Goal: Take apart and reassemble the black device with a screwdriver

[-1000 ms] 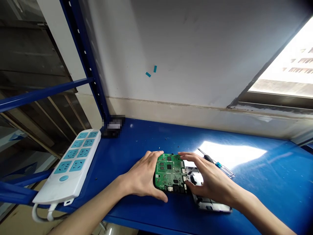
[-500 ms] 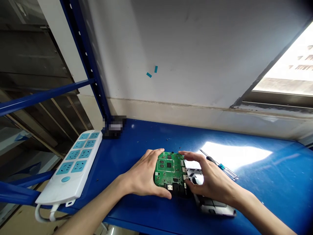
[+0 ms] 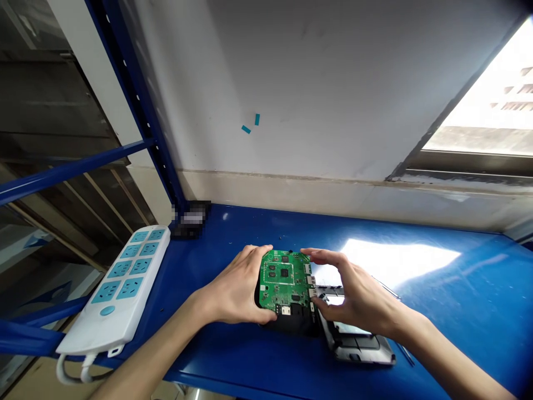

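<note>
Here, circuit board point(image 3: 283, 283) in the grip of both hands point(image 3: 235, 286) point(image 3: 362, 294), between power strip point(image 3: 125, 283) and half-hidden casing point(image 3: 361, 345).

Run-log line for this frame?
left hand: on left side of green circuit board; right hand: on its right side; casing part: right of board; power strip: left

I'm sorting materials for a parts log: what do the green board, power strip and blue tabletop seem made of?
Green board: probably fibreglass laminate, satin-coated, given mounted chips and white printed lines.
Power strip: likely smooth moulded plastic, given rounded edges and even sheen.
Blue tabletop: perhaps glossy painted metal; it reflects a bright patch, but its core is hidden.
</note>
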